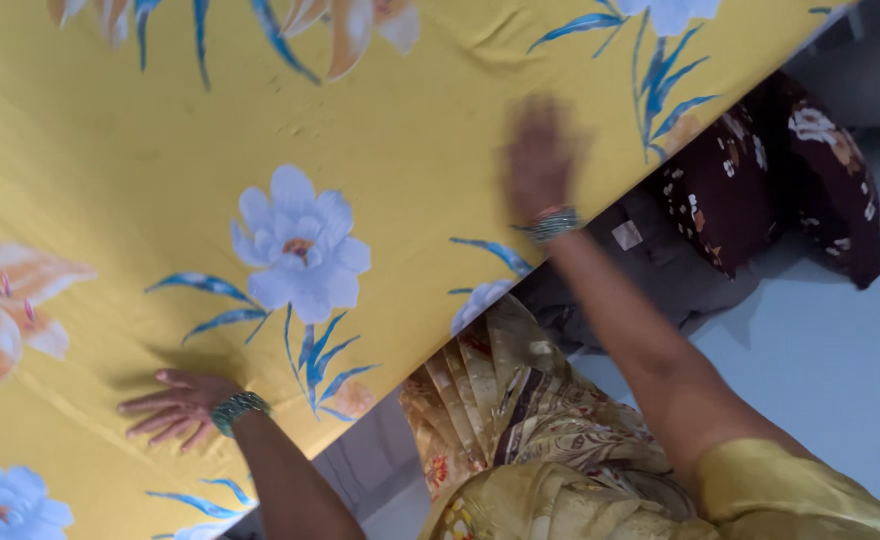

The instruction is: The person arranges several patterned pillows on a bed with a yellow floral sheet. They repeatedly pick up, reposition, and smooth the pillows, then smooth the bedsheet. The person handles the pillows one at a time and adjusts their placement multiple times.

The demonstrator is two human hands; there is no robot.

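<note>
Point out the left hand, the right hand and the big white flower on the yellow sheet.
left hand (175,407), head view, on the back of the hand
right hand (540,160), head view, blurred back of the hand
white flower (303,248), head view, on its centre

Left hand (175,408): bare, a band of green beaded bangles (236,407) at the wrist. Forearm uncovered.

Right hand (540,160): blurred, bare, a matching green bangle stack (554,223) at the wrist. Arm uncovered to above the elbow, then a short yellow-gold sleeve (780,495) with a shiny finish.

Body: draped garment (520,420) in yellow-gold cloth, pleated folds, patterned with brown bands and small red and cream motifs.
</note>
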